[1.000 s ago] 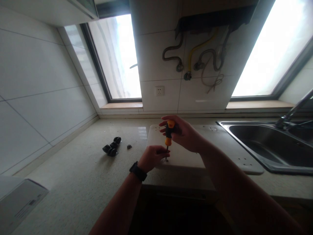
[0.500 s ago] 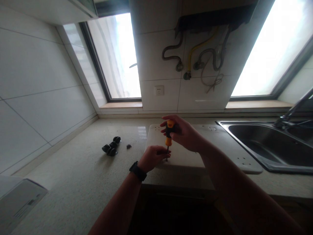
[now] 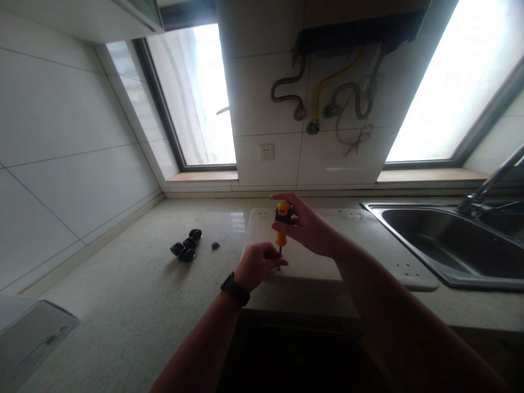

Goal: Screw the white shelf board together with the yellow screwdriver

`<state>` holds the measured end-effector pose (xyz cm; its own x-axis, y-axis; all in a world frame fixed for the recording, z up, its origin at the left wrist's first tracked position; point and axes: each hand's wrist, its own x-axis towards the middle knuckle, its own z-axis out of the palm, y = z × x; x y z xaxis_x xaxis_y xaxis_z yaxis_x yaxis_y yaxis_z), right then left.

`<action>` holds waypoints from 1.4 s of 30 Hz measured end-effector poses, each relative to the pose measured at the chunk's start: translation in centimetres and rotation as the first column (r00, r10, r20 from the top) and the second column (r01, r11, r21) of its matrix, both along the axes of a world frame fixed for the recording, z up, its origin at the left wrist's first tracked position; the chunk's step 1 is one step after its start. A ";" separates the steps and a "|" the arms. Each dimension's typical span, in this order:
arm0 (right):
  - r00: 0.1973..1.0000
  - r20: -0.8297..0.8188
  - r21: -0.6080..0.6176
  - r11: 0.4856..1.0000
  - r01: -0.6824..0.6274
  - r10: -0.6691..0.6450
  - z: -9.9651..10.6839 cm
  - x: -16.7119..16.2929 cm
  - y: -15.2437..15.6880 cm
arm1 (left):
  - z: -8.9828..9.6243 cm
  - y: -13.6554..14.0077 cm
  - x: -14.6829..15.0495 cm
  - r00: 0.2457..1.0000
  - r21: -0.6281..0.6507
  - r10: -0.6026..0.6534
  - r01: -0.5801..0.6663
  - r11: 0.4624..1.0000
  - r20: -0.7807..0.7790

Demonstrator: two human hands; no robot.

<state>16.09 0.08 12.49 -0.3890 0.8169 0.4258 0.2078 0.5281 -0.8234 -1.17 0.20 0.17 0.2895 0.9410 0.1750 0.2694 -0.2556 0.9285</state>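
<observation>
White rectangular board [image 3: 307,263]: on speckled stone countertop [image 3: 135,305], left of grey steel sink [image 3: 450,240].
Small dark screws [image 3: 215,245]: between board and, further left, black rounded casters [image 3: 187,246].

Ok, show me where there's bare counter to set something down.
One bare patch of counter lies between the pale box-like object and the black wristband; another lies behind the black wheel-like parts, toward the back wall. It's crowded at the near left corner of the white board: left grip, right grip and screwdriver fill it.
</observation>
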 end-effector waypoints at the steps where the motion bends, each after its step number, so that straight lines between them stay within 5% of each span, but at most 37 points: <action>1: 1.000 -0.008 0.012 1.000 0.011 -0.011 -0.1 0.0 0.1 | -0.2 0.1 0.1 1.000 0.003 0.009 -0.010 1.000 0.002; 5: 0.999 -0.036 0.058 0.998 0.024 -0.022 -0.4 0.3 0.4 | -0.2 0.1 0.0 0.999 -0.003 0.005 -0.004 1.000 0.038; 12: 0.976 -0.147 0.007 0.987 -0.159 0.158 -0.8 0.7 0.7 | 1.5 -0.1 -0.8 0.976 -0.058 -0.210 0.213 0.975 0.059; 15: 0.967 -0.173 -0.012 0.981 -0.193 0.188 -0.6 0.5 0.7 | 1.7 -0.1 -0.9 0.983 -0.041 -0.183 0.183 0.982 -0.001; 23: 1.000 0.006 -0.017 1.000 -0.021 0.021 -0.2 0.1 0.0 | 1.0 -0.1 -0.5 0.996 -0.043 -0.076 0.078 0.996 0.042; 35: 0.992 -0.123 -0.023 1.000 -0.014 0.011 -1.0 -0.2 0.6 | 0.4 -0.2 -0.1 0.999 0.025 0.020 -0.019 1.000 -0.051; 42: 0.998 -0.050 0.057 0.998 -0.023 0.026 -0.8 0.3 0.7 | 1.7 -0.2 -1.2 0.969 -0.038 -0.248 0.248 0.968 -0.003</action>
